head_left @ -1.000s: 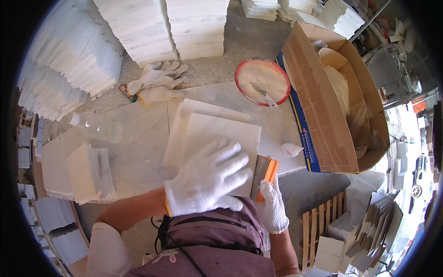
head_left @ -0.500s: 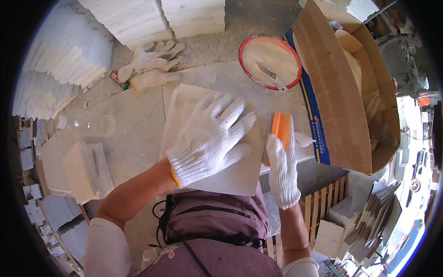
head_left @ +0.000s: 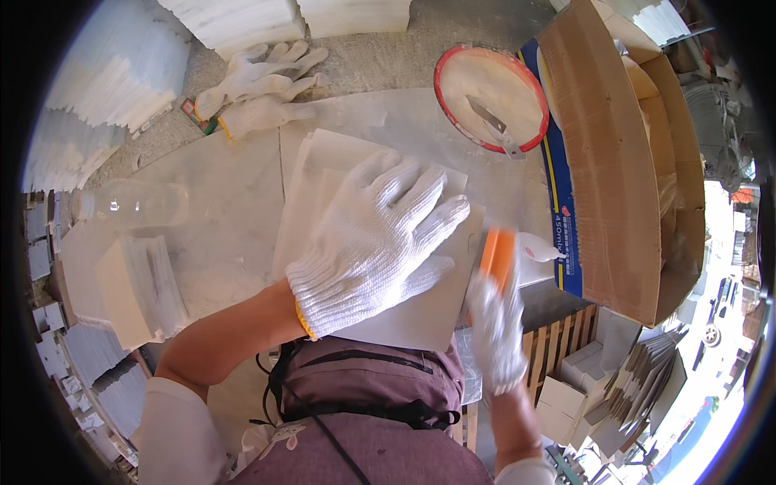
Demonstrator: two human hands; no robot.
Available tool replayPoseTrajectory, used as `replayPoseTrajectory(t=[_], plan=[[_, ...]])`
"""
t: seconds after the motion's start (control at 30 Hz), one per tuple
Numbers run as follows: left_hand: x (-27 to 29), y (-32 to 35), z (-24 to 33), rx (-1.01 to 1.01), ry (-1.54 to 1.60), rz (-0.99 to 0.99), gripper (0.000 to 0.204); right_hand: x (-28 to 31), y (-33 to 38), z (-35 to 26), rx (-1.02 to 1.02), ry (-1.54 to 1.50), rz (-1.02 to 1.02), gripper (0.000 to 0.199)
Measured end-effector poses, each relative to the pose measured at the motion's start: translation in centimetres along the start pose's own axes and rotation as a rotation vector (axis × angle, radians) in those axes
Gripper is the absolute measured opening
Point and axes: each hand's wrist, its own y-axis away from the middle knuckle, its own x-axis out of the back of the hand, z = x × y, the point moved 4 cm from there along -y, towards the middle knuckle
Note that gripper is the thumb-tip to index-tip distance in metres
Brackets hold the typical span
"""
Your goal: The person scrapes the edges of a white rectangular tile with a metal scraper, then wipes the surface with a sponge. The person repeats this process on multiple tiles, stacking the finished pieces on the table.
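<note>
Head view: the white tile (head_left: 388, 267) is pinned by the flat, spread left hand (head_left: 376, 242). Just right of the tile, an orange tool (head_left: 497, 257) is gripped by the blurred right hand (head_left: 495, 331). The tile could be scored crookedly if it slid.

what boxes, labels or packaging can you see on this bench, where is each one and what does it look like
Cardboard box: right side of the bench, large, brown, lying open with flaps spread.
Printed panel: along the box's left edge, a long blue strip with a yellow line and a small red mark.
Clear plastic bottle: left side, lying flat, no label visible.
Small tag: beside the spare gloves, red and green.
</note>
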Motion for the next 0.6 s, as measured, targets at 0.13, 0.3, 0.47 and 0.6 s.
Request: replayPoseTrajectory(t=[0.13, 0.3, 0.47, 0.6], plan=[[0.0, 0.2, -0.1, -0.002, 0.018, -0.006, 0.054, -0.1, 1.2, -3.6, -0.184, -0.206, -0.017, 0.085], [0.2, -0.3, -0.1, -0.023, -0.020, -0.036, 0.055, 0.6, -0.1, -2.5, -0.076, -0.003, -0.033, 0.074], [-0.2, 0.0, 0.2, 0.009, 0.020, 0.006, 0.056, 0.6, 0.8, -6.1, -0.337, -0.373, 0.076, 0.059], [-0.1, -0.1, 0.1, -0.018, -0.018, -0.011, 0.055, 0.6, -1.1, -3.5, -0.272, -0.197, -0.091, 0.079]])
